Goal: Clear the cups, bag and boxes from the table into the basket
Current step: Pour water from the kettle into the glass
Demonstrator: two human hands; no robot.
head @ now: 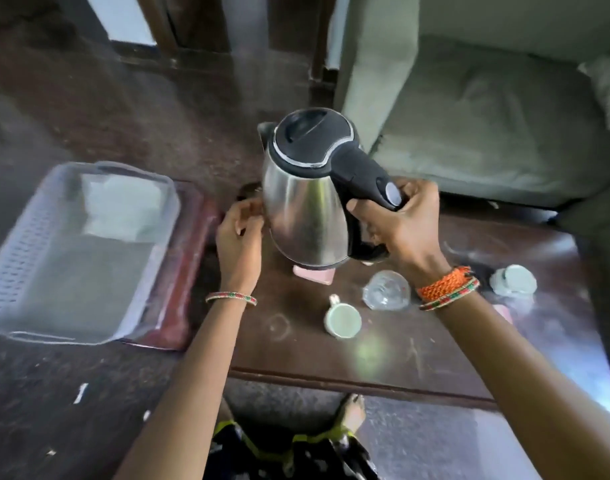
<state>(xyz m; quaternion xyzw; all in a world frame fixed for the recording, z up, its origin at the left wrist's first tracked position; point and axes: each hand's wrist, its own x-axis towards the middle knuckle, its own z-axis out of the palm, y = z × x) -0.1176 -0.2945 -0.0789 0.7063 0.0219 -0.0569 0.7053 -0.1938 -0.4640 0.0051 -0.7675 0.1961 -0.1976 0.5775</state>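
My right hand grips the black handle of a steel electric kettle held tilted above the dark table. My left hand sits at the kettle's left side with fingers curled; what it touches is hidden. A white cup stands on the table below the kettle. A clear glass lies beside my right wrist. Another white cup is at the right. A pink box shows under the kettle. The white plastic basket stands at the left with a white bag inside.
The basket rests on a red tray or stool on the dark floor. A grey-green sofa stands behind the table. My foot shows below the table's front edge. A small pink thing lies at the right.
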